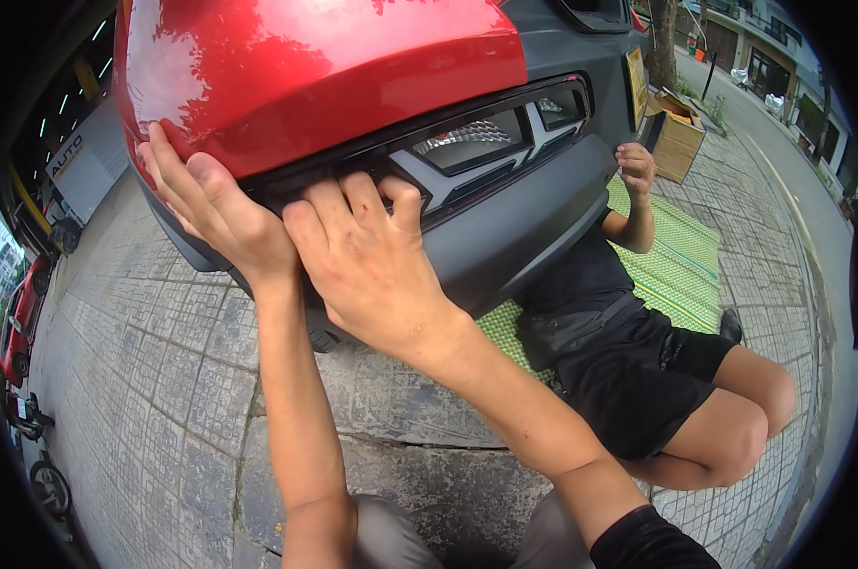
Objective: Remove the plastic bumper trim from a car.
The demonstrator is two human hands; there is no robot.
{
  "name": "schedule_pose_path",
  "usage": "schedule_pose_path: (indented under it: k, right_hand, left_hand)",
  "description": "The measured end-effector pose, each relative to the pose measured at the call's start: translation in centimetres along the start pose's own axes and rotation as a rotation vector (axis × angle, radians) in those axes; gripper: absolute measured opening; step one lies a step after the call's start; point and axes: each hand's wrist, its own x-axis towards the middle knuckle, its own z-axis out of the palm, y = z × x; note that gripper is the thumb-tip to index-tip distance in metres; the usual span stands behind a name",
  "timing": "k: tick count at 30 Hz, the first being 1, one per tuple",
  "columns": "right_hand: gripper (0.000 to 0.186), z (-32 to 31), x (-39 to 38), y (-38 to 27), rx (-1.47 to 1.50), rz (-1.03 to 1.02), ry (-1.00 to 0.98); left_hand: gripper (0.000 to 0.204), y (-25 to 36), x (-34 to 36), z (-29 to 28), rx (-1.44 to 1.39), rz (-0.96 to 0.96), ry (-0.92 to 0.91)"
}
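Observation:
A red car panel (324, 76) curves above a dark grey bumper (533, 223). My left hand (225, 204) lies against the panel's corner with its fingers stretched upward. Beside it, my right hand (362, 247) hooks bent fingers into the dark opening at the near end of a lamp (476, 142), and the fingertips are hidden inside. That lamp has clear lenses and a grey frame, and sits in a black-edged recess between the panel and the bumper. My two hands meet near the wrist and knuckles.
Another person in black clothes (637, 379) lies on a green woven mat (675, 251), partly under the bumper, with one raised hand (636, 169) near its far end. A cardboard box (677, 147) stands behind. Patterned paving (163, 370) spreads around; a red car (19, 322) and motorbike wheel (49, 486) are at left.

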Motion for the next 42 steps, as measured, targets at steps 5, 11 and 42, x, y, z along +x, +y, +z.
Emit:
schedule_pose_path:
  k: [5,11,42]
  right_hand:
    - [0.021,0.00,0.15,-0.11,0.011,-0.004,-0.010]
    - [0.021,0.01,0.12,-0.01,0.009,-0.001,-0.025]
    - [0.012,0.31,-0.18,-0.22,0.019,0.026,0.027]
  left_hand:
    - [0.063,0.24,0.16,-0.19,0.011,-0.012,-0.006]
    - [0.063,0.25,0.15,-0.05,0.004,-0.009,-0.004]
    - [0.067,0.44,0.20,0.12,-0.064,-0.067,-0.011]
